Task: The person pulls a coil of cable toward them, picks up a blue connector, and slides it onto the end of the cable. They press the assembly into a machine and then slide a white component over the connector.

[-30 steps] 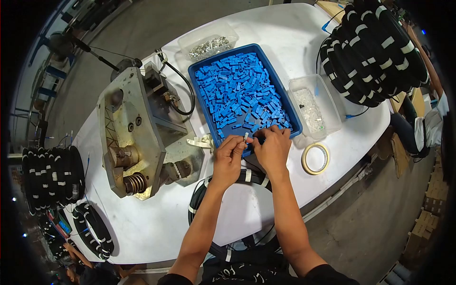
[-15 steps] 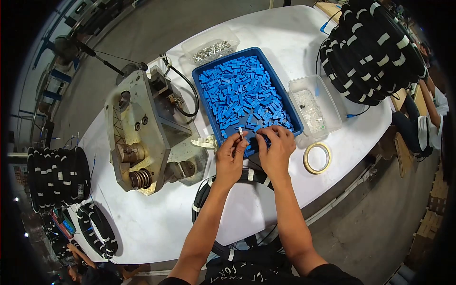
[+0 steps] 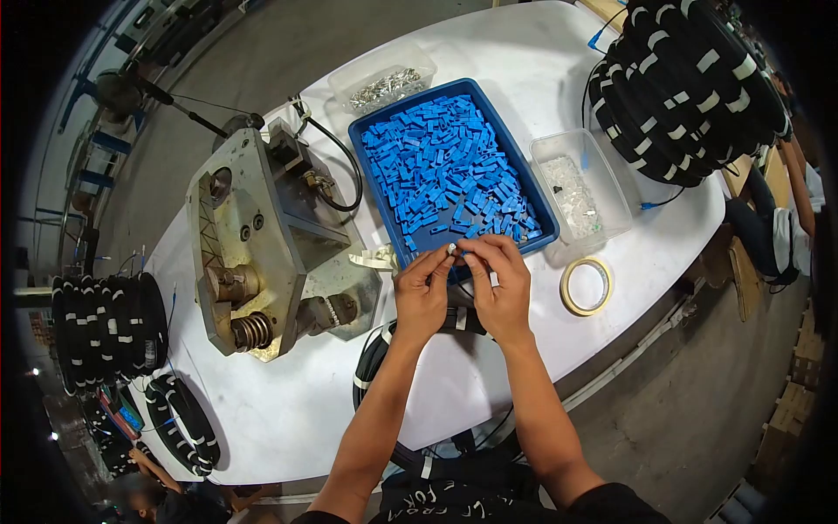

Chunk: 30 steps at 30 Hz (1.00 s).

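One bare left hand (image 3: 422,295) pinches a small whitish piece (image 3: 452,250) above the near edge of the dark-blue rectangular plastic tray (image 3: 519,166) of bright-blue plastic pieces (image 3: 445,166). Bare right hand (image 3: 501,286): fingertips just beside it, can't tell grip. Beige tape roll (image 3: 568,286) to the right.

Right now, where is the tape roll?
In the head view, the tape roll lies on the white table, right of the right hand, below the clear bin.
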Available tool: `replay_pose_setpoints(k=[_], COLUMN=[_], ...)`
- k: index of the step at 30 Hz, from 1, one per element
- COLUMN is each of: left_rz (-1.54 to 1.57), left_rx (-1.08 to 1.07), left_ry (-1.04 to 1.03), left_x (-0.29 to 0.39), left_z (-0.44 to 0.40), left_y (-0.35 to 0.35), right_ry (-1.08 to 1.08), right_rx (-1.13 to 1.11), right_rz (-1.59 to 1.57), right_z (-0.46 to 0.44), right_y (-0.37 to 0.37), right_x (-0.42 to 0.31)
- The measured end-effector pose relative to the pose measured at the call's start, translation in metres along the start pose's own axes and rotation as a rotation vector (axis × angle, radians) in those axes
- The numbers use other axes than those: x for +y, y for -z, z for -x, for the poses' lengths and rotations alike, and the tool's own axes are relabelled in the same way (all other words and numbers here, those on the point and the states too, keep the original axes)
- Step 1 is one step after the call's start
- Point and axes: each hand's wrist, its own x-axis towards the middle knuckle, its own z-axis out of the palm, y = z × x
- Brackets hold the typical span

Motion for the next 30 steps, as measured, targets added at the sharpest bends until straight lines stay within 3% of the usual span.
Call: replay_pose_setpoints(k=[9, 21, 28, 30], left_rz=[0.058, 0.101, 0.106, 0.128], left_rx=[-0.07, -0.127, -0.15, -0.159], left_ry=[-0.014, -0.046, 0.009, -0.007], left_x=[-0.005, -0.006, -0.006, -0.004], left_z=[0.001, 0.001, 0.0, -0.001], left_y=[0.005, 0.01, 0.01, 0.009], right_ry=[0.018, 0.246, 0.215, 0.13], right_rx=[0.211, 0.094, 0.05, 0.128], right_rz=[-0.233, -0.122, -0.117, -0.139], right_z=[0.01, 0.005, 0.006, 0.01], right_y=[-0.013, -0.007, -0.005, -0.006], right_x=[0.009, 0.004, 0.005, 0.006])
